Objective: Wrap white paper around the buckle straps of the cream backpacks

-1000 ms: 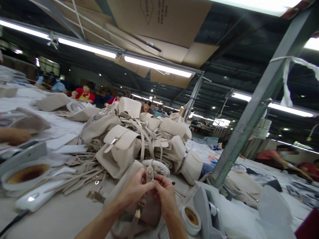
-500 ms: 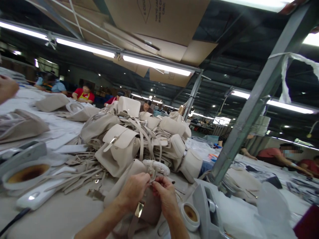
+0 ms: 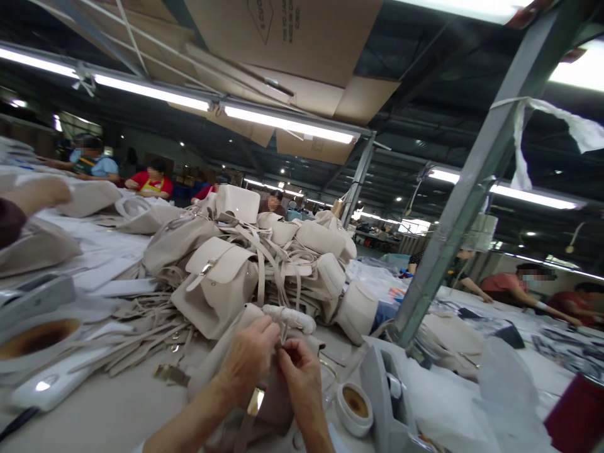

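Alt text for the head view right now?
The person's left hand and right hand are close together at a beige bag, the spot between their fingertips hard to make out. Beyond is a heap of similar bags; a white pot stands to the right, co-workers farther back.

Shows a factory workshop, judging by the heap of beige bags (image 3: 219, 292) on a wide table (image 3: 108, 409), tube lights (image 3: 287, 125), a steel post (image 3: 455, 217), people (image 3: 153, 182) working farther off and perhaps boxes (image 3: 191, 178) in the dim back.
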`<state>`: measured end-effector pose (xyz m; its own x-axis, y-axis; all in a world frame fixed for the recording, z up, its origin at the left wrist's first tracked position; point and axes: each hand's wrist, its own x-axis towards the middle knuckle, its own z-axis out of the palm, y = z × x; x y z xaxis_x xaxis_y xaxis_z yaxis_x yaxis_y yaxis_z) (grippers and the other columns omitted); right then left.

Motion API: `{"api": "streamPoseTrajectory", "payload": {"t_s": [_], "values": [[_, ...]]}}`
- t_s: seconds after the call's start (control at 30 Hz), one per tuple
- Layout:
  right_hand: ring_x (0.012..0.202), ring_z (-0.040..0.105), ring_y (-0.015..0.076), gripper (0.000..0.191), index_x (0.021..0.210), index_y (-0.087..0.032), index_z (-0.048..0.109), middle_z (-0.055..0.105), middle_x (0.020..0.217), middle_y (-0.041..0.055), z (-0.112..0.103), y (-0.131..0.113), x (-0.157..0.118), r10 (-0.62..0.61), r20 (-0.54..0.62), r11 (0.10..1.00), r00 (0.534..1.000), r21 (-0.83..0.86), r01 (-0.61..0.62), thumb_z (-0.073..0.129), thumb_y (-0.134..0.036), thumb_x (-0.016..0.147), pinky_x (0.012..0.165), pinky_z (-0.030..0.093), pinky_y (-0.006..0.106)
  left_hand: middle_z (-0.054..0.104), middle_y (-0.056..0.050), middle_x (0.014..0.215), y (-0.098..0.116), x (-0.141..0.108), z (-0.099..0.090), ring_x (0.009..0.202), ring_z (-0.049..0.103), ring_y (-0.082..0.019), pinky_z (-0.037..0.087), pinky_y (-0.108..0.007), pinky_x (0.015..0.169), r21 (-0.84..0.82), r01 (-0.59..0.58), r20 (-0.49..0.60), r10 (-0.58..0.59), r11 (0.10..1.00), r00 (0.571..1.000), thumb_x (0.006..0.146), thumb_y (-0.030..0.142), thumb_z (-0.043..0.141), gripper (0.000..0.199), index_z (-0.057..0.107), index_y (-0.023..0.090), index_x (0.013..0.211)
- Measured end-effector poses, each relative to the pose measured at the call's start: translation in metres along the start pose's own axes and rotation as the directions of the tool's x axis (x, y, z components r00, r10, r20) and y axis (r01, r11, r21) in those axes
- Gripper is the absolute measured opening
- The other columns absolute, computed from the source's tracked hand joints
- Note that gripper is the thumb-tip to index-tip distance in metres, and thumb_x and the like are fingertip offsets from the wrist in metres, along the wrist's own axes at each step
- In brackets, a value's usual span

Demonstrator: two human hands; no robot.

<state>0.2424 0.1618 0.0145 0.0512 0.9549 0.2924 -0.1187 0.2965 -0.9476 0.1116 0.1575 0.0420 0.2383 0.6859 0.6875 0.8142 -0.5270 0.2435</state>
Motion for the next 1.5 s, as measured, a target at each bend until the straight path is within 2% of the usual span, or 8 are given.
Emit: {"api": "streamPoseTrajectory", "payload": {"t_s": [0.13, 0.37, 0.6, 0.73, 0.9, 1.3, 1.4, 1.5], "values": [[0.062, 0.055, 0.0153, 0.019, 0.079, -0.021, 0.074, 0.068, 0.07, 0.0, 0.0, 0.001, -0.002, -0.009, -0.021, 1.0, 1.0, -0.013, 0.009, 0.072, -0.039, 0.07, 0.058, 0.044, 0.027, 0.062, -0.005, 0.077, -0.004, 0.001, 0.001, 0.073, 0.054, -0.022, 0.034, -0.034, 0.064, -0.093, -0.17, -0.024, 0.168, 0.981, 0.985, 0.09, 0.01, 0.046, 0.023, 0.057, 0.021, 0.074], [0.112, 0.062, 0.0273, 0.035, 0.102, -0.026, 0.079, 0.074, 0.116, 0.0063, -0.001, 0.013, -0.009, 0.028, -0.036, 0.999, 0.999, 0.034, -0.027, 0.074, -0.038, 0.07, 0.099, 0.045, 0.038, 0.059, -0.004, 0.078, 0.001, 0.014, 0.006, 0.074, 0.056, -0.019, 0.041, -0.03, 0.068, -0.361, 0.106, -0.111, -0.155, 0.927, 0.982, 0.09, 0.015, 0.042, 0.019, 0.052, 0.021, 0.074], [0.059, 0.054, 0.0129, 0.037, 0.103, -0.031, 0.079, 0.076, 0.086, 0.0009, -0.014, 0.016, -0.012, 0.157, 0.019, 0.934, 0.987, 0.321, -0.155, 0.079, -0.037, 0.066, 0.053, 0.044, 0.024, 0.055, -0.002, 0.074, 0.007, 0.031, 0.01, 0.072, 0.052, -0.017, 0.04, -0.028, 0.068, -0.48, -0.012, -0.121, -0.052, 0.877, 0.991, 0.089, 0.019, 0.042, 0.021, 0.052, 0.022, 0.07], [0.078, 0.061, 0.0198, 0.028, 0.093, -0.026, 0.081, 0.074, 0.08, 0.0024, -0.014, 0.021, -0.021, 0.086, 0.102, 0.988, 0.991, 0.12, -0.098, 0.076, -0.034, 0.067, 0.072, 0.05, 0.028, 0.054, -0.001, 0.077, 0.009, 0.051, 0.003, 0.076, 0.053, -0.017, 0.042, -0.029, 0.072, -0.514, 0.04, -0.153, -0.137, 0.857, 0.979, 0.092, 0.024, 0.042, 0.022, 0.053, 0.023, 0.073], [0.056, 0.047, 0.0137, 0.025, 0.086, -0.023, 0.079, 0.066, 0.065, -0.0006, -0.013, 0.023, -0.023, 0.136, 0.07, 0.979, 0.988, 0.14, -0.145, 0.072, -0.035, 0.065, 0.054, 0.04, 0.024, 0.057, 0.002, 0.076, 0.004, 0.046, -0.002, 0.07, 0.057, -0.015, 0.044, -0.026, 0.066, -0.59, 0.124, -0.027, -0.174, 0.798, 0.984, 0.076, 0.019, 0.059, 0.008, 0.052, 0.023, 0.078], [0.065, 0.051, 0.0157, 0.015, 0.068, -0.02, 0.067, 0.059, 0.065, -0.0008, 0.018, 0.015, -0.049, 0.053, 0.061, 0.986, 0.997, -0.158, -0.043, 0.053, -0.024, 0.071, 0.063, 0.04, 0.027, 0.052, 0.005, 0.054, -0.008, 0.035, 0.017, 0.044, 0.042, -0.009, 0.03, -0.02, 0.044, -0.815, 0.502, 0.392, -0.362, 0.289, 0.846, 0.073, 0.039, 0.059, 0.02, 0.053, 0.02, 0.068], [0.072, 0.06, 0.0188, 0.024, 0.087, -0.023, 0.077, 0.068, 0.076, 0.003, 0.003, 0.003, -0.064, -0.022, 0.095, 0.93, 0.995, -0.364, 0.055, 0.053, -0.027, 0.083, 0.067, 0.045, 0.029, 0.039, 0.009, 0.052, -0.015, 0.038, 0.021, 0.043, 0.027, -0.006, 0.017, -0.02, 0.042, -0.841, 0.485, 0.371, -0.398, 0.239, 0.839, 0.071, 0.042, 0.063, 0.026, 0.049, 0.02, 0.066], [0.086, 0.067, 0.0226, 0.027, 0.103, -0.028, 0.076, 0.074, 0.092, 0.0063, -0.044, 0.007, -0.093, -0.135, 0.078, 0.789, 0.988, -0.595, 0.155, 0.052, -0.032, 0.091, 0.079, 0.051, 0.033, 0.035, 0.009, 0.051, -0.021, 0.036, 0.02, 0.044, 0.023, -0.006, 0.013, -0.021, 0.042, -0.857, 0.472, 0.36, -0.413, 0.209, 0.837, 0.071, 0.047, 0.065, 0.034, 0.047, 0.02, 0.063]]}}
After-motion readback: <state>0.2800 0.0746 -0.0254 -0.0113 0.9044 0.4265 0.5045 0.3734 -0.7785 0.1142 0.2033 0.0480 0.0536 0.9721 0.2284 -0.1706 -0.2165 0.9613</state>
